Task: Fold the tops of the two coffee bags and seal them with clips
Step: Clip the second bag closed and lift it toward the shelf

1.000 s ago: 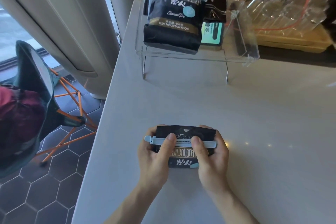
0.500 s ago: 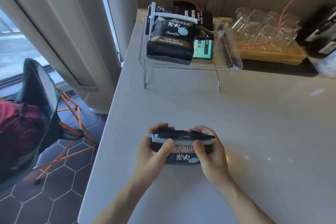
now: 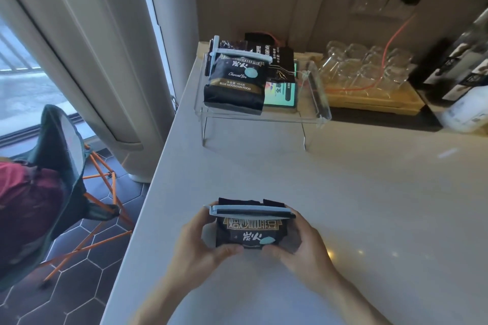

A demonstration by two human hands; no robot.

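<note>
Head view, nearest first: two bare forearms reach in from the bottom edge, and both hands are clamped on the same black coffee bag (image 3: pixel 249 232) above the pale countertop (image 3: pixel 343 206). The left hand (image 3: pixel 200 243) wraps the bag's left side with its thumb across the lower front, and the right hand (image 3: pixel 298 244) grips the right side the same way, the two thumbs nearly meeting under the round teal label. A light blue clip (image 3: pixel 250 210) runs across the bag just under its folded top, and a strip of the black fold shows above it; whether the clip is fully snapped closed cannot be told. Left of the counter edge, below, lie dark hexagonal floor tiles (image 3: pixel 74 285) and a folding chair (image 3: pixel 68 166) with orange legs, with something dark red on its seat. Farther back on the counter stands a clear acrylic shelf (image 3: pixel 314 113), and on it leans a second coffee bag (image 3: pixel 235 84), black with gold lettering, its top held by a pale clip bar (image 3: pixel 243 53). More dark packets (image 3: pixel 272 53) stand behind it, and a green-faced packet (image 3: pixel 280 93) sits just to its right. Beyond the shelf, to the right, clear glass cups (image 3: pixel 367 66) sit on a wooden tray (image 3: pixel 375 100), with an orange cable (image 3: pixel 390 37) trailing over them towards the wall.
</note>
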